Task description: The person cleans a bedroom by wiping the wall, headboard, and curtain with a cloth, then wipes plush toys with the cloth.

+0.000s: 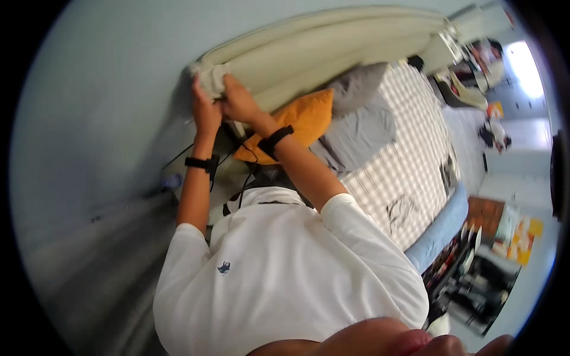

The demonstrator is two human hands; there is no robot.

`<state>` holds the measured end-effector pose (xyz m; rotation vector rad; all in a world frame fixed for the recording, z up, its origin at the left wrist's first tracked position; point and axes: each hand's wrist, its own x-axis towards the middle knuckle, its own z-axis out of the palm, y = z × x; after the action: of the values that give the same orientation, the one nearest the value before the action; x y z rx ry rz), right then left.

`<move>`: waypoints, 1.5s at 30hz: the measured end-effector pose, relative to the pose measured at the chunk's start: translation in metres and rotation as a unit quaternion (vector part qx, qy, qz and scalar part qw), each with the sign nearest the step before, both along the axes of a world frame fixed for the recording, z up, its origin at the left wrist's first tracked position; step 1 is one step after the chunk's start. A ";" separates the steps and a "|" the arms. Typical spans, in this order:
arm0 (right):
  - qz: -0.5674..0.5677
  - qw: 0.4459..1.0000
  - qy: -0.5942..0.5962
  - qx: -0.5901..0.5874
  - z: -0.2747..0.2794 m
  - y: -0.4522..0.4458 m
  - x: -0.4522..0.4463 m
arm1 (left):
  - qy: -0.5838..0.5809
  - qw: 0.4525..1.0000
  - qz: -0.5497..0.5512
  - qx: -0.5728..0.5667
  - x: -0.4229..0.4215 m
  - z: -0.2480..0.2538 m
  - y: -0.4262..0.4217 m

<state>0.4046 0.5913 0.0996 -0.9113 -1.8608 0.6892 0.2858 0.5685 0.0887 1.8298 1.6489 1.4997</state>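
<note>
White shirt (291,267), one, smooth fabric with a small dark emblem (224,268), nearest the camera. Left to right: plain pale-blue wall (107,89); left hand (206,110) and right hand (240,104), two, each wrist bearing one black band (276,141). Fingers of both are closed on one crumpled whitish cloth (209,82) at the left end of a long, cream padded headboard (332,44). Beyond: one orange, pointed-cornered cushion (303,118); one dark-grey pillow (359,86); one beige-and-white checked bedcover (415,118); one blue cylindrical bolster (439,228); one blurred person (490,59) near a pale chair (469,96).
</note>
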 end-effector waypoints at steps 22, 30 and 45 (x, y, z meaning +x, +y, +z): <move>-0.222 0.940 -0.088 -0.245 -0.065 -0.161 -0.011 | -0.109 0.970 -0.197 -0.089 -0.055 -0.136 -0.068; -0.231 0.949 -0.075 -0.203 -0.045 -0.232 -0.032 | -0.024 0.846 -0.263 -0.463 -0.058 -0.087 -0.091; -0.098 0.995 -0.029 0.021 0.015 -0.082 -0.032 | 0.016 0.883 -0.374 -0.283 -0.066 -0.009 -0.043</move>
<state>0.3725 0.5093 0.1145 -1.0789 -1.8001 0.5060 0.2195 0.5260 0.0801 1.8086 1.0096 0.5792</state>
